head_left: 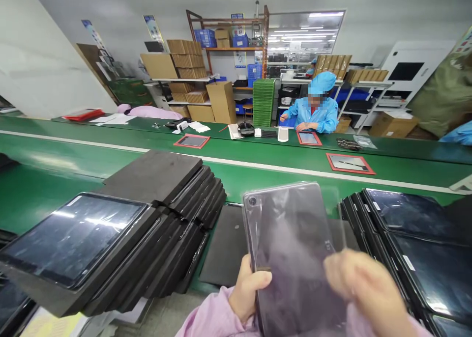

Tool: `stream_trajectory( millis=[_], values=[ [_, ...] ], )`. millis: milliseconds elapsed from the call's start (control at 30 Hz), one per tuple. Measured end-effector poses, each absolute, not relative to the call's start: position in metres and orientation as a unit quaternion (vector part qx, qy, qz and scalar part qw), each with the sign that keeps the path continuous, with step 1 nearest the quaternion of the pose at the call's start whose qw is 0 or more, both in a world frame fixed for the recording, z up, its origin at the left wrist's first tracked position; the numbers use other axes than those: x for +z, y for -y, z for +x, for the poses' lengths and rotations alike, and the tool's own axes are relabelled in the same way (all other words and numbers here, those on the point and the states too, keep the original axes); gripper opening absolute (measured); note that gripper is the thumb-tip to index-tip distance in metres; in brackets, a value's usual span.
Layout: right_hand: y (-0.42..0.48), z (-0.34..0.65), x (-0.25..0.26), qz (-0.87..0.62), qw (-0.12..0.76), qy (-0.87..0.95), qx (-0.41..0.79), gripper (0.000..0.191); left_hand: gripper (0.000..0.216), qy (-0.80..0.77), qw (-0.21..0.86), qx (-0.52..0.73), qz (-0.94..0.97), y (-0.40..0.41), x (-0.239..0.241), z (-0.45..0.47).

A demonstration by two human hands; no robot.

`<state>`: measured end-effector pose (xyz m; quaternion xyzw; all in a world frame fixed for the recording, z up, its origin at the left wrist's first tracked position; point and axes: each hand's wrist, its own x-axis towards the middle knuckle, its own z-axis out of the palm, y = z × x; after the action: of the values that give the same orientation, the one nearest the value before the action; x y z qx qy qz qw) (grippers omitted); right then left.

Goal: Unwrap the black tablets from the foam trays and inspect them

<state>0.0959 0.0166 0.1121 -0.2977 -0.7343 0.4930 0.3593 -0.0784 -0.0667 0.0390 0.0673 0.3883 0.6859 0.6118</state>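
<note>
Tablet computer (287, 258), its camera side toward the person, is held up right of the foam-tray stack (147, 258), above the green counter (250, 167). Clear plastic film (338, 234) covers the back and juts loosely past the right edge. The left grip (247, 285) is closed around the tablet's left edge, thumb across the back; the right grip (363, 278) is curled by the film's right side, too blurred to tell whether it pinches anything. A dark flat panel (223, 251) lies just right of the foam-tray stack, partly behind the tablet; piled tablets (420, 243) sit farther right of that stack. The held tablet should be fairly light, thin and stiff, its screen fragile; the film looks soft and probably slippery. Long edges offer the safest hold, clear of the camera lens (252, 201).
</note>
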Motion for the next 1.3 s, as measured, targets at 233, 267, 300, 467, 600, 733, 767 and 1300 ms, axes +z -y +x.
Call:
stream_trajectory(
  millis=[233, 267, 300, 467, 600, 733, 767, 1300],
  values=[
    [-0.037, 0.108, 0.095, -0.464, 0.242, 0.688, 0.503, 0.057, 0.029, -0.394, 0.616, 0.682, 0.005, 0.061, 0.04, -0.09],
    [-0.033, 0.104, 0.091, -0.454, 0.216, 0.689, 0.523, 0.051, 0.028, -0.407, 0.618, 0.673, -0.004, 0.062, 0.041, -0.093],
    [-0.029, 0.1, 0.086, -0.44, 0.206, 0.686, 0.542, 0.045, 0.028, -0.422, 0.618, 0.663, -0.014, 0.062, 0.043, -0.095],
    [-0.029, 0.103, 0.075, -0.416, 0.257, 0.593, 0.64, 0.041, 0.033, -0.548, 0.584, 0.596, -0.044, 0.064, 0.05, -0.111],
    [-0.04, 0.145, 0.106, -0.482, 0.313, 0.553, 0.603, 0.045, 0.025, -0.604, 0.528, 0.593, -0.062, 0.064, 0.051, -0.129],
    [-0.046, 0.161, 0.124, -0.623, 0.219, 0.683, 0.313, 0.052, 0.027, -0.61, 0.496, 0.616, -0.05, 0.064, 0.05, -0.143],
    [-0.045, 0.154, 0.118, -0.656, 0.154, 0.706, 0.218, 0.055, 0.028, -0.61, 0.494, 0.617, -0.046, 0.064, 0.05, -0.144],
    [-0.058, 0.091, 0.098, -0.426, 0.208, 0.802, 0.364, 0.041, 0.025, -0.495, 0.558, 0.665, 0.042, 0.047, 0.069, -0.109]
  ],
)
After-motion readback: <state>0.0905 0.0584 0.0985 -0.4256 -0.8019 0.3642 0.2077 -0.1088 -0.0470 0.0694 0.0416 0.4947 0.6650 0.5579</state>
